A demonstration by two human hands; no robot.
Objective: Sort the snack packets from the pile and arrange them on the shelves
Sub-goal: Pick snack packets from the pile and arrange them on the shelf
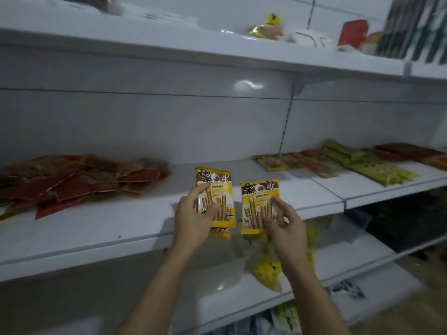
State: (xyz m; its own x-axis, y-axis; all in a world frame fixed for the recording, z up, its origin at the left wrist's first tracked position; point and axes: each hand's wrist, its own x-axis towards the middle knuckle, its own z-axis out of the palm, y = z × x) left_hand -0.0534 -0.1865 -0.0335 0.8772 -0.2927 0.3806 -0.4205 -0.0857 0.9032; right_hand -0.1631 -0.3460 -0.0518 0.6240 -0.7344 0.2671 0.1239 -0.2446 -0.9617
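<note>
Two yellow wafer-roll packets are held upright over the front of the middle white shelf point(96, 228). My left hand point(193, 218) grips the left yellow packet point(217, 192), with at least one more of the same kind stacked behind it. My right hand point(287, 228) pinches the right yellow packet point(258, 197) at its lower right corner. A pile of red packets point(72, 180) lies on the same shelf at the left. More yellow packets point(268, 269) lie on the lower shelf, partly hidden by my right forearm.
On the right half of the middle shelf lie flat brown-orange packets point(297, 163) and green-yellow packets point(372, 168). The top shelf point(169, 42) carries a yellow packet point(268, 27) and a red one point(353, 32). Mixed packets point(278, 317) show at the bottom.
</note>
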